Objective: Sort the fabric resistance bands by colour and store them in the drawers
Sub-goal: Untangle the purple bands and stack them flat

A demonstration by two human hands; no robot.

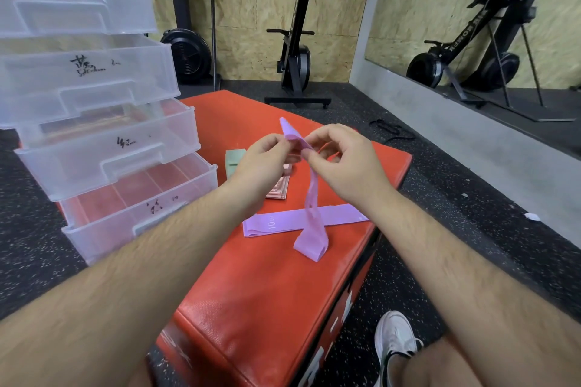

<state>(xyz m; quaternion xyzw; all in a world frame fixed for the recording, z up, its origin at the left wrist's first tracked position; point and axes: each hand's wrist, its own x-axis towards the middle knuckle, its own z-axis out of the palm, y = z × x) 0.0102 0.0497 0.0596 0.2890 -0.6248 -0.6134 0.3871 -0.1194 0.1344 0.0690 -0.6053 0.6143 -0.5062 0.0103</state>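
Left hand (267, 155) and right hand (344, 163) pinch the top of the purple band (311, 242) — it dangles lengthwise onto the bench (251, 292) — drawers (110, 154) seemingly nearer the left.

Gym. Upright rowing machine (297, 41) against chipboard wall (245, 9), well beyond right hand (349, 166) pinch; wall mirror (408, 9) farther right; red padded plyo box (267, 286) beneath grip; speckled black rubber floor (434, 223) all round.
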